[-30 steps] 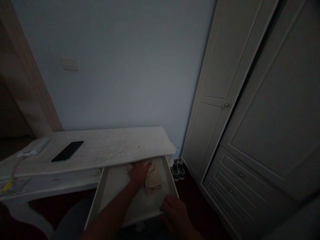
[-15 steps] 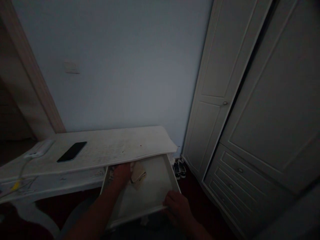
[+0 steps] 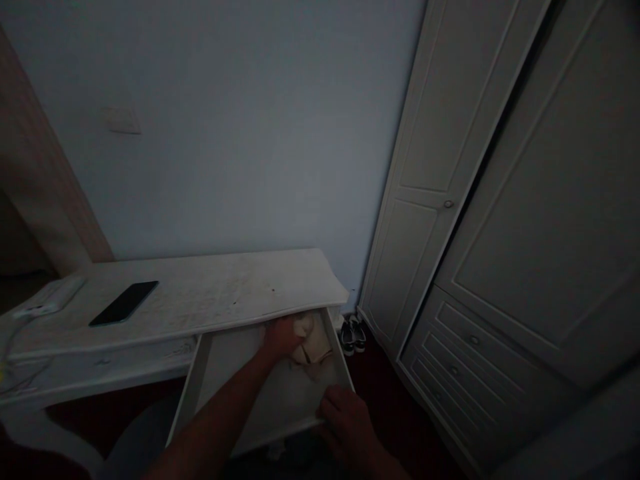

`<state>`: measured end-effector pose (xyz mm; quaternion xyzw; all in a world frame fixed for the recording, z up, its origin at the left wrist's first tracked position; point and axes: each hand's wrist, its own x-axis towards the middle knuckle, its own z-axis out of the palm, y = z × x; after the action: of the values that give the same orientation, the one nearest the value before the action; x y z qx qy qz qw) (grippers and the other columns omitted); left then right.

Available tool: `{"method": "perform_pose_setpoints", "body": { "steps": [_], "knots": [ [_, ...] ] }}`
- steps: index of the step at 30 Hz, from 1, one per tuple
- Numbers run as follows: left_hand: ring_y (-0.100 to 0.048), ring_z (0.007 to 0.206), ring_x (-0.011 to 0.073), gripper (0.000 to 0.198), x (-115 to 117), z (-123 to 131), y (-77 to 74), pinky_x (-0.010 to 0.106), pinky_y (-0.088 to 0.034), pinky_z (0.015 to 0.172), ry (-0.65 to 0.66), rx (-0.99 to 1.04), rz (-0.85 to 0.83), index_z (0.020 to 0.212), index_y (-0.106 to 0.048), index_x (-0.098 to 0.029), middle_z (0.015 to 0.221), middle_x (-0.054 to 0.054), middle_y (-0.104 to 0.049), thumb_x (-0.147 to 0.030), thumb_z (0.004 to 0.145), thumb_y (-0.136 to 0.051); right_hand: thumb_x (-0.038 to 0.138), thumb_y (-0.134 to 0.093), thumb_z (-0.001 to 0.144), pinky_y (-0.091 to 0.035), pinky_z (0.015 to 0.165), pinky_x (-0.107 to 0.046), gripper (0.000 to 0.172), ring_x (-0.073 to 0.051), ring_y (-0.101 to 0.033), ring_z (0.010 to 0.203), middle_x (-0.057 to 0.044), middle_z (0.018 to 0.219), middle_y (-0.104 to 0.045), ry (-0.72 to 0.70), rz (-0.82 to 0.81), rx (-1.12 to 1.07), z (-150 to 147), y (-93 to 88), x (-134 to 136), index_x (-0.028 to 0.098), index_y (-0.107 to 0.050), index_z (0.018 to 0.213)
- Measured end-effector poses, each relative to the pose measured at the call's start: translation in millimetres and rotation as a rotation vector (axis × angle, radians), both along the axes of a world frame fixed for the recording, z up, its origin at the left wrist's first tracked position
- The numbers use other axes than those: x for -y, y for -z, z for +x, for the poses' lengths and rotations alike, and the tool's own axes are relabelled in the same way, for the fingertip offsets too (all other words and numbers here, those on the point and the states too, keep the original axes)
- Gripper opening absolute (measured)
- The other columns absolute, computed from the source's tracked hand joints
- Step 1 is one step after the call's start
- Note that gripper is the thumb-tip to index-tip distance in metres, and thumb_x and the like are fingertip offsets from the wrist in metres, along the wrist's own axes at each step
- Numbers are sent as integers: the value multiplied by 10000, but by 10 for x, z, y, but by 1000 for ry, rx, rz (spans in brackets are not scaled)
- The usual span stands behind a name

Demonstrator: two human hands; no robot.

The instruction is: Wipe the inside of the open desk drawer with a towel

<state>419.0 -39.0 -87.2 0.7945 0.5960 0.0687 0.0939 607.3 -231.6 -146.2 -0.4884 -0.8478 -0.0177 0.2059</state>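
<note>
A white drawer is pulled out from under a white table. Inside it, toward the back right corner, my left hand grips a beige folded cloth, its fingers partly hidden by the cloth and the shade. My right hand is closed over the drawer's front right corner, the thumb side at the rim. The drawer's bottom shows bare to the left of the cloth.
On the white tabletop lie a dark phone and a white power strip with a cable. Black-and-white shoes stand on the dark red floor beside a tall white wardrobe. A wall switch is at upper left.
My left hand has slid the cloth from the left part of the drawer across to its right side. My right hand stays at the front corner. The view has shifted slightly.
</note>
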Motion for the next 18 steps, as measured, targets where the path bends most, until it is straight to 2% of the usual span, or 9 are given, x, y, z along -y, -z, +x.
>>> {"method": "perform_pose_setpoints", "body": {
  "steps": [5, 8, 12, 15, 18],
  "knots": [
    [-638, 1263, 300, 469, -137, 468, 73, 554, -560, 1052, 64, 119, 30, 1403, -614, -220, 1466, 111, -611, -450, 1005, -706, 410, -684, 950, -422, 761, -330, 214, -214, -617, 896, -13, 1002, -673, -22, 31, -12, 1, 52, -15, 271, -543, 1033],
    [-626, 1280, 308, 477, -185, 618, 138, 565, -557, 1058, 99, 165, 37, 1419, -603, -221, 1487, 114, -595, -431, 1003, -711, 380, -687, 943, -416, 759, -328, 203, -213, -628, 909, -11, 1011, -679, -32, 23, -20, -4, 56, -17, 272, -540, 1033],
    [-628, 1275, 306, 468, -189, 548, 218, 561, -560, 1053, 200, 198, -15, 1408, -609, -218, 1476, 113, -600, -431, 1004, -710, 349, -707, 912, -427, 782, -327, 213, -222, -638, 953, -18, 1056, -688, -18, -43, -5, -14, 11, -8, 271, -560, 1046],
    [-632, 1277, 300, 427, -71, 406, 291, 574, -529, 1090, 388, 214, -108, 1349, -650, -208, 1425, 107, -645, -418, 987, -732, 327, -700, 894, -443, 814, -339, 219, -245, -641, 996, -42, 1089, -694, -7, -105, 16, -9, -31, 1, 265, -578, 1064],
    [-647, 1285, 296, 424, 167, 286, 378, 522, -457, 1178, 627, 244, -225, 1264, -728, -240, 1356, 61, -725, -262, 850, -818, 332, -666, 930, -455, 853, -356, 209, -264, -641, 1033, -69, 1136, -701, -12, -115, 3, 1, -58, 6, 263, -590, 1112]
  ]
}}
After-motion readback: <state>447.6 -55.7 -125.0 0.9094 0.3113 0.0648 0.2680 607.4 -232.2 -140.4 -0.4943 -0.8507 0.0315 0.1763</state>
